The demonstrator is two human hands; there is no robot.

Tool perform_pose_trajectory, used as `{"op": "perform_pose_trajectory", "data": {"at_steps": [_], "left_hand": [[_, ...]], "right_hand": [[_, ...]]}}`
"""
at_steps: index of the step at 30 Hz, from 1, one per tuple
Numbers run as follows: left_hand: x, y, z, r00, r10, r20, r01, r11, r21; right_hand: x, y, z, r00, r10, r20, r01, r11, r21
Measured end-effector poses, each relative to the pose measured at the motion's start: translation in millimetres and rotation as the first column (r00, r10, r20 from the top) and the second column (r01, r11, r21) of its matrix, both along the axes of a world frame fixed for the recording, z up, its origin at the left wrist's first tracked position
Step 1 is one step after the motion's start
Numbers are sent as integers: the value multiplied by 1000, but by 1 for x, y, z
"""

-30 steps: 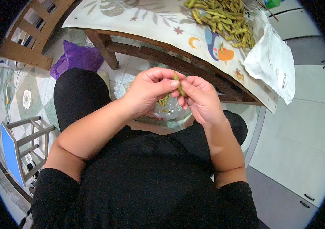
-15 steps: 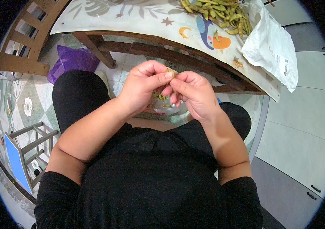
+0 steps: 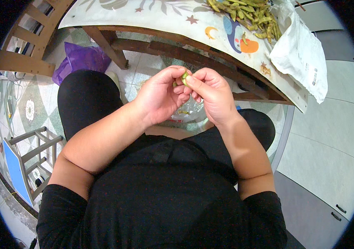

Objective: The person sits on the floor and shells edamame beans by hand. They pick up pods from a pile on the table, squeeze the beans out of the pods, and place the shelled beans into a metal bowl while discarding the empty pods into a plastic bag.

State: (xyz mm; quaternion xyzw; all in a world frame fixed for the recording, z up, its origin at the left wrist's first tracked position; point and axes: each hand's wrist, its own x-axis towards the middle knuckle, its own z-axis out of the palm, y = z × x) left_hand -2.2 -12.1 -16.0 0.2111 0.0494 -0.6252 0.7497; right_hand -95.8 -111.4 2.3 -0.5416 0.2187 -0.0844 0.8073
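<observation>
Above a clear plastic bag (image 3: 195,113), I have the left hand (image 3: 159,93) and right hand (image 3: 215,98) pinching one green pod (image 3: 185,79) in a fingertip grip. Too hard a squeeze could, I judge, shoot it wide of the bag. Yellowish-green bits (image 3: 183,112) show inside; I cannot tell what the purple bag (image 3: 81,62) holds. Heaped pods (image 3: 249,17) lie on the bench (image 3: 160,20) beside a white sack (image 3: 303,62).
</observation>
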Motion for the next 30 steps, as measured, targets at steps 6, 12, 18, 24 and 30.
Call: {"op": "perform_pose_trajectory", "data": {"at_steps": [6, 12, 18, 24, 30], "left_hand": [[-12, -4, -2, 978, 135, 160, -136, 991, -6], [-18, -6, -18, 951, 166, 262, -168, 986, -15], [-15, -8, -14, 920, 153, 360, -180, 983, 42], [-15, -8, -14, 941, 124, 315, -150, 987, 58], [-15, -5, -22, 933, 56, 356, -99, 990, 104]], "right_hand": [[0, -1, -7, 996, -84, -20, 83, 995, -60], [3, 10, -11, 987, -159, 2, 155, 956, -251], [5, 5, -12, 978, -206, 23, 206, 959, -193], [2, 1, -7, 976, -203, 77, 210, 973, -93], [2, 5, -15, 980, -191, 50, 196, 918, -344]]}}
